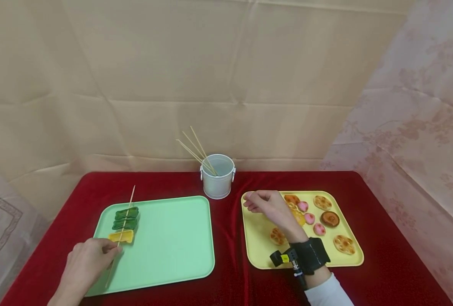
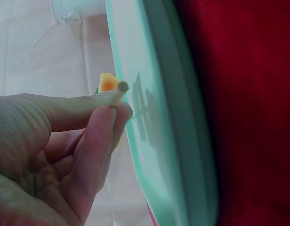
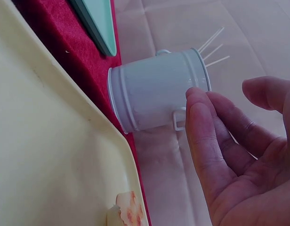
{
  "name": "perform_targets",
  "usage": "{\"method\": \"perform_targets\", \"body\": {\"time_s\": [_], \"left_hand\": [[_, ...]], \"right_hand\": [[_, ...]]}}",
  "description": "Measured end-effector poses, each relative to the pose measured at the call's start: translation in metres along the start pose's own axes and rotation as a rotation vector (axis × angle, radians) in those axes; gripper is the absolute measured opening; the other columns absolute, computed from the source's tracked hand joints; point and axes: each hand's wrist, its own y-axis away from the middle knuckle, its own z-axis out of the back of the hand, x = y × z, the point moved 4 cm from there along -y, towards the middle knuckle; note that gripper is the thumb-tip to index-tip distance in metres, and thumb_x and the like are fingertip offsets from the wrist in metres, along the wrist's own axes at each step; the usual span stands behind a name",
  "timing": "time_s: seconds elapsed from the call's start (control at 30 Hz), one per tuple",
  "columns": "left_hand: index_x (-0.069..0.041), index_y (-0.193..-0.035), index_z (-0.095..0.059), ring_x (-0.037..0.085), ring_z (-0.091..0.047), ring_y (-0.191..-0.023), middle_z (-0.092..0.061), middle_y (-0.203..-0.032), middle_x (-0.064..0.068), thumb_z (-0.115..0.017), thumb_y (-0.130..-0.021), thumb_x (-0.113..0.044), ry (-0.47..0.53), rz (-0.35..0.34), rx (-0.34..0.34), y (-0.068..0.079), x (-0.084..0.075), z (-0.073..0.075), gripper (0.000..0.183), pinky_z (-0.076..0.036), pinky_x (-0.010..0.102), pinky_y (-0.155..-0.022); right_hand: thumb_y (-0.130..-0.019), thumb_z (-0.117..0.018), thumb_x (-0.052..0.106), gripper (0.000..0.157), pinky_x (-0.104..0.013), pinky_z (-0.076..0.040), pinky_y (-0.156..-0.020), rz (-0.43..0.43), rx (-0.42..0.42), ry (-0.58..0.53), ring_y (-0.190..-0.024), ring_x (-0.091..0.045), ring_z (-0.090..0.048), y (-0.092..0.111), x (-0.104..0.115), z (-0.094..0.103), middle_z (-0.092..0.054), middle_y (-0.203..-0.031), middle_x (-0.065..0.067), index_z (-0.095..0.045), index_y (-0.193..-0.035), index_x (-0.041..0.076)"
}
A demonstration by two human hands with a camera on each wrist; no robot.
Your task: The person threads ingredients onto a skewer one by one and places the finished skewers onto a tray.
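We have a wooden skewer (image 1: 125, 221) at our left fingertips, running away from them over the left part of a green tray (image 1: 176, 238). Just beyond the fingers it bears a yellow piece (image 1: 128, 237), then two green pepper pieces (image 1: 131, 223) farther along, then a bare tip reaching past the tray's far rim; we cannot tell whether the food touches the tray. The tray's left rim lies close beside these fingers, while to their right a broad bare stretch runs to the opposite rim. Our left hand (image 1: 83, 261) pinches the skewer between thumb and fingertips, closed down to the stick's own thickness, and the blunt end pokes out on our side of the pinch. Well apart to the right, our right hand (image 1: 268, 206) hangs over the far left corner of a yellow tray (image 1: 257, 238), its fingers loosely bent, the thumb apart from the fingertips, nothing between them. On the near side of those fingers is bare yellow tray; to their right lie pink balls (image 1: 309, 218), a brown mushroom (image 1: 330, 219) and round browned slices (image 1: 344, 245). To the left of the right fingers and a little farther off stands a white bucket (image 1: 215, 187), thin sticks (image 1: 193, 144) leaning leftward out of it, and a strip of red cloth (image 1: 230, 255) parts the two trays.
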Motion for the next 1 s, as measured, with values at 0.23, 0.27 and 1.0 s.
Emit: {"method": "perform_targets", "body": {"time_s": [0.23, 0.27, 1.0], "left_hand": [[-0.002, -0.086, -0.076, 0.017, -0.048, -0.057, -0.055, -0.052, -0.005, -0.073, -0.081, -0.017, -0.031, 0.008, 0.021, -0.002, 0.015, 0.003, 0.016, -0.035, 0.034, -0.054], [-0.002, -0.085, -0.076, 0.017, -0.048, -0.057, -0.054, -0.052, -0.005, -0.073, -0.081, -0.017, -0.031, 0.008, 0.025, -0.003, 0.016, 0.002, 0.016, -0.036, 0.034, -0.054], [-0.001, -0.105, -0.073, 0.016, -0.039, -0.047, -0.055, -0.059, -0.002, -0.069, -0.085, -0.039, -0.067, -0.109, -0.175, -0.012, -0.036, 0.043, 0.043, -0.031, 0.030, -0.040]], "right_hand": [[-0.096, -0.059, 0.029, 0.044, -0.034, -0.055, -0.078, 0.009, 0.004, -0.004, -0.089, -0.039, -0.064, 0.001, 0.000, 0.000, -0.070, -0.093, -0.020, -0.065, -0.112, -0.012], [-0.096, -0.059, 0.029, 0.044, -0.035, -0.055, -0.078, 0.010, 0.006, -0.003, -0.090, -0.040, -0.064, 0.001, 0.000, 0.000, -0.070, -0.093, -0.020, -0.065, -0.112, -0.012], [-0.095, -0.059, 0.031, 0.036, -0.033, -0.055, -0.072, 0.046, -0.092, 0.147, -0.083, -0.035, -0.065, 0.002, 0.004, 0.006, -0.071, -0.090, -0.016, -0.070, -0.108, -0.001]]}}
